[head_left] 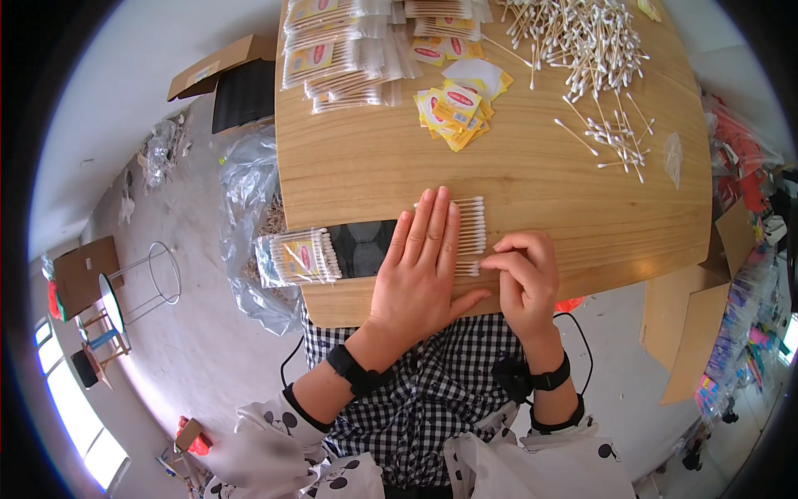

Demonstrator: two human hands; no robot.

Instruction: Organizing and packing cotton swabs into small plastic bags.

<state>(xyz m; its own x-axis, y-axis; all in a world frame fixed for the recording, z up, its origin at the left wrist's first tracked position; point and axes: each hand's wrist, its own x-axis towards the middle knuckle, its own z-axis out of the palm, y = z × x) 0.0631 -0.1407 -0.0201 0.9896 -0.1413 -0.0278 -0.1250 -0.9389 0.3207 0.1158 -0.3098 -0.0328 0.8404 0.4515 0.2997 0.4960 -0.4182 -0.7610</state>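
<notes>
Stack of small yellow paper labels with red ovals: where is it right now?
In the head view, the stack of small yellow paper labels lies on the round wooden table, upper centre, between the bagged cotton swab packs on its left and the loose white cotton swab pile on its right.

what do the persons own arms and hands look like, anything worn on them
Both hands are bare, no gloves or rings visible. The left hand has a black band on its wrist; the right hand has a similar black wristband. Both forearms are bare up to pushed-back white sleeves with a black cartoon print and dark cuffs. A thin black cable loops beside each arm.
</notes>
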